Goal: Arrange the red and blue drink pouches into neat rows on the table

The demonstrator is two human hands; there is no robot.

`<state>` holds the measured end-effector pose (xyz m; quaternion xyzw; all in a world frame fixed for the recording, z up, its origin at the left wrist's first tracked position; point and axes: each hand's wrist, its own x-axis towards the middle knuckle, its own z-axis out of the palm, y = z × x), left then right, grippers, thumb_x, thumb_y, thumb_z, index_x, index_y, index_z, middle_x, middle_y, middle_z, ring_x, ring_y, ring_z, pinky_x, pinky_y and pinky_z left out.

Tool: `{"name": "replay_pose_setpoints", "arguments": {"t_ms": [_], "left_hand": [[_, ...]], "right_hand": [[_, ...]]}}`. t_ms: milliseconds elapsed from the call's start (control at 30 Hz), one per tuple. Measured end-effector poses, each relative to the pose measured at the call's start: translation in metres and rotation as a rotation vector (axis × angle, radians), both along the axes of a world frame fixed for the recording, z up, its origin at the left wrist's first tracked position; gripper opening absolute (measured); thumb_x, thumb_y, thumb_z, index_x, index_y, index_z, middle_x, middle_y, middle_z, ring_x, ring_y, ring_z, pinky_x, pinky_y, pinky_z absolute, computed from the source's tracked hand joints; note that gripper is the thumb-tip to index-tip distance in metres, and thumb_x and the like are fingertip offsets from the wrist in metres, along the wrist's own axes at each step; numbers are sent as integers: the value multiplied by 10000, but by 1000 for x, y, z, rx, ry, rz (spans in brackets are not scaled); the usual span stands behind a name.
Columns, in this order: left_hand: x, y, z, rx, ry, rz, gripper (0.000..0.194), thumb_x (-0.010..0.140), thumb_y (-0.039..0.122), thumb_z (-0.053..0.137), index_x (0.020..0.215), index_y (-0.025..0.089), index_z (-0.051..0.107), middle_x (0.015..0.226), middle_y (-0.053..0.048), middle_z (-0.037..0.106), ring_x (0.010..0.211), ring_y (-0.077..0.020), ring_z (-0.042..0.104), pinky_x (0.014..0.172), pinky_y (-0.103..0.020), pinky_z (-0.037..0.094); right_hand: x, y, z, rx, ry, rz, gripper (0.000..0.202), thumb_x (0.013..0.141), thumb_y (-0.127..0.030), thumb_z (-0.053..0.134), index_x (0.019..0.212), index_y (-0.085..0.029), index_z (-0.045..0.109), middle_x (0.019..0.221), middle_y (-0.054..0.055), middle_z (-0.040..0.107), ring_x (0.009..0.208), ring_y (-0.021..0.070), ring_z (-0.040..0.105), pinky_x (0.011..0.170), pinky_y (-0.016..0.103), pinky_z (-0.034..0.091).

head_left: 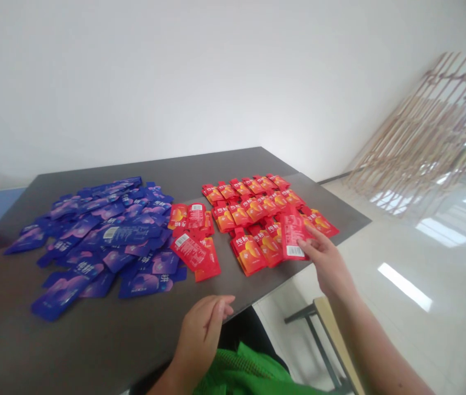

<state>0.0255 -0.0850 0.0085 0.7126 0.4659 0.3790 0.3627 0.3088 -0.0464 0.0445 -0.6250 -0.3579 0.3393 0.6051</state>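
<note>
My right hand [324, 258] pinches a red packet [293, 235], its barcode side up, over the right end of the front row of red packets [253, 255]. My left hand [204, 329] is at the table's front edge, its fingers curled together, with nothing visible in them. More red packets stand in overlapping rows [251, 207] behind. To their left is a small loose group of red packets [194, 249], some with the barcode side up. A large heap of blue-purple packets [121, 233] covers the left part of the table.
The dark grey table [233, 162] stands against a white wall [167, 77]. A stool [335, 340] is below its front right edge. Wooden racks [418, 131] lean at the right, on the shiny floor [405, 285].
</note>
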Motion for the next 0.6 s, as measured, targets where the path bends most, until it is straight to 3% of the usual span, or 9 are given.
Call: {"name": "replay_pose_setpoints", "arguments": {"t_ms": [100, 300, 467, 600], "left_hand": [[-7, 1, -5, -27, -7, 47, 354, 970, 326, 388, 950, 204, 719, 792, -49, 713, 714, -168, 660, 673, -269, 540], [-14, 0, -10, -53, -7, 54, 336, 963, 323, 411, 955, 205, 726, 800, -42, 718, 732, -166, 671, 677, -260, 543], [-15, -1, -10, -41, -1, 53, 329, 964, 311, 414, 952, 209, 726, 798, -37, 718, 735, -161, 674, 685, -254, 545], [-14, 0, -13, -20, 19, 39, 340, 973, 301, 395, 959, 210, 723, 804, -38, 720, 733, -158, 675, 671, -251, 546]], "right_hand": [[14, 19, -3, -127, -79, 140, 643, 628, -427, 780, 1195, -162, 630, 616, -66, 521, 580, 119, 473, 583, 264, 371], [6, 35, -27, -246, -245, 285, 591, 713, -419, 675, 1232, -143, 602, 637, -65, 508, 588, 126, 472, 592, 273, 366], [5, 40, -37, -284, -574, 257, 512, 781, -475, 618, 1168, -142, 652, 780, 23, 623, 724, 187, 576, 727, 338, 440], [9, 39, -40, -106, -818, 163, 453, 823, -550, 566, 1014, -167, 713, 939, 102, 645, 861, 231, 601, 845, 391, 460]]}}
